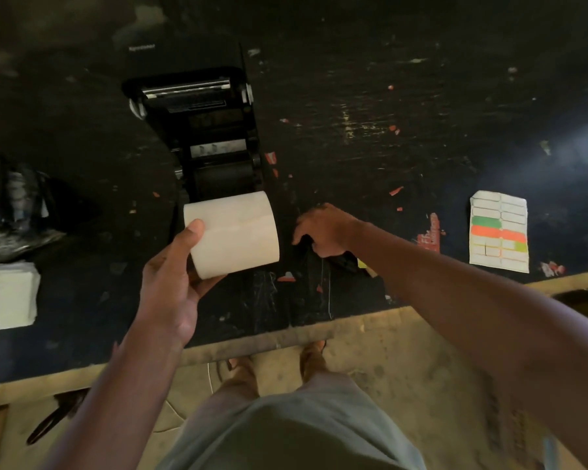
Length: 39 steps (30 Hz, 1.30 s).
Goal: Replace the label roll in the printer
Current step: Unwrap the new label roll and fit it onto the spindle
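Left hand [170, 283] grips the label roll [231, 234] below the open printer [197, 130], likely ready for loading; right hand [323, 228], fingers loosely curled, touches the tabletop [387, 130].

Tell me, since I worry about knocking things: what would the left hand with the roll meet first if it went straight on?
Probably the open printer: the left hand holds the label roll just before its near end, though depth is unclear.

Dark worktable over a tan floor

A scuffed black worktable [370, 106], flecked with red and white scraps, is edged along the front by a worn tan strip [286, 340]. Below that edge a dusty tan floor [404, 364] is seen. Pale light is cast across the table's far right side.
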Each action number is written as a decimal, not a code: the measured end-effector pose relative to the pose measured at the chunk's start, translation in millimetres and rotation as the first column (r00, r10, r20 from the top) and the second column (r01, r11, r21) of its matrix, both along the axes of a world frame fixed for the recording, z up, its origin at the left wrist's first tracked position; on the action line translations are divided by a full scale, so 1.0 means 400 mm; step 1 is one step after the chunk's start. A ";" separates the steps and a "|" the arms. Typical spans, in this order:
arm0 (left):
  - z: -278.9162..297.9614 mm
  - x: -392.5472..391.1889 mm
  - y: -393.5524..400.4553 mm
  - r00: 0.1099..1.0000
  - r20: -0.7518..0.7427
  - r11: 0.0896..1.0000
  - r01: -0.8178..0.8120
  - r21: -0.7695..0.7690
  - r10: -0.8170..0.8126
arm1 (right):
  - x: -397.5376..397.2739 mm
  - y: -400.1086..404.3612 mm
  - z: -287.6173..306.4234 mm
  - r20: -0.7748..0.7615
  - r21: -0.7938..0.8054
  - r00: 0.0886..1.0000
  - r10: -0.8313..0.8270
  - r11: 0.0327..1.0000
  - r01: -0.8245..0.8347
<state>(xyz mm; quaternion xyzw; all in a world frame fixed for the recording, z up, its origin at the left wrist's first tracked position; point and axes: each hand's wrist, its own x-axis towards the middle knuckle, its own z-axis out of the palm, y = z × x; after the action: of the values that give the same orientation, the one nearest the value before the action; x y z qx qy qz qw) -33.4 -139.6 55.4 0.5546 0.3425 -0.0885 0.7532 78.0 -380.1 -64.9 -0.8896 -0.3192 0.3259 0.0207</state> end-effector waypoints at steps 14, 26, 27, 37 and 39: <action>-0.070 0.015 0.034 1.000 -0.010 0.960 0.016 -0.281 -0.019 | 0.061 -0.195 0.080 -0.137 0.571 0.493 -0.859 0.338 0.748; -0.071 0.087 -0.030 0.988 0.061 0.927 0.156 -0.342 -0.144 | -0.191 -0.149 0.245 -0.773 0.565 0.170 -0.611 -0.542 0.622; -0.071 0.089 -0.036 0.985 0.071 0.924 0.173 -0.341 -0.158 | -0.197 -0.143 0.248 -0.773 0.568 0.166 -0.613 -0.551 0.612; -0.073 0.091 -0.083 0.976 0.077 0.911 0.218 -0.350 -0.204 | -0.238 -0.172 0.236 -0.686 0.641 0.122 -0.717 -0.515 0.569; -0.075 0.090 -0.090 0.972 0.089 0.908 0.236 -0.346 -0.219 | -0.244 -0.178 0.235 -0.636 0.680 0.131 -0.760 -0.473 0.560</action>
<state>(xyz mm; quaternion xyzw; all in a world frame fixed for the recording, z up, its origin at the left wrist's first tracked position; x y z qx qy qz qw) 2.7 -175.6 25.5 0.4481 0.2358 -0.2222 0.8332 -19.4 -451.5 29.2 -0.6759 0.2362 -0.1066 0.6899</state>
